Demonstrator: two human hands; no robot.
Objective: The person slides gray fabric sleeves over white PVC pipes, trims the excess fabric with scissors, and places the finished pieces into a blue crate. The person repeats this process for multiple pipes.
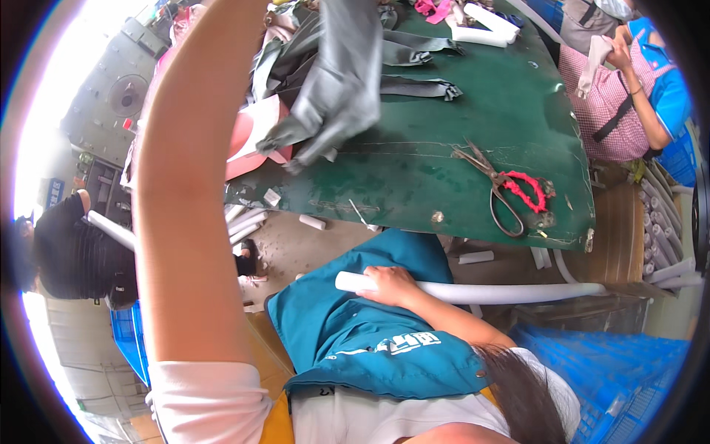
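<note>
My right hand (pixel 392 286) is wrapped round a long white foam tube (pixel 510 293) near its left end. The tube lies across my lap over a teal apron (pixel 318 296) and reaches out to the right. My left arm (pixel 188 185) stretches up and forward past the top edge, so its hand is out of sight. Close to that arm, a grey fabric piece (pixel 344 74) hangs blurred over the table; what holds it does not show. More grey fabric pieces (pixel 418 87) with gathered ends lie on the green table (pixel 414 177).
Scissors (pixel 494 177) with one red-wrapped handle lie near the table's front right corner. A pink sheet (pixel 259 137) sits at the left edge, short white tubes (pixel 484 26) at the back. Co-workers (pixel 621 89) are at right and left (pixel 81 251). Blue crates (pixel 636 370) stand lower right.
</note>
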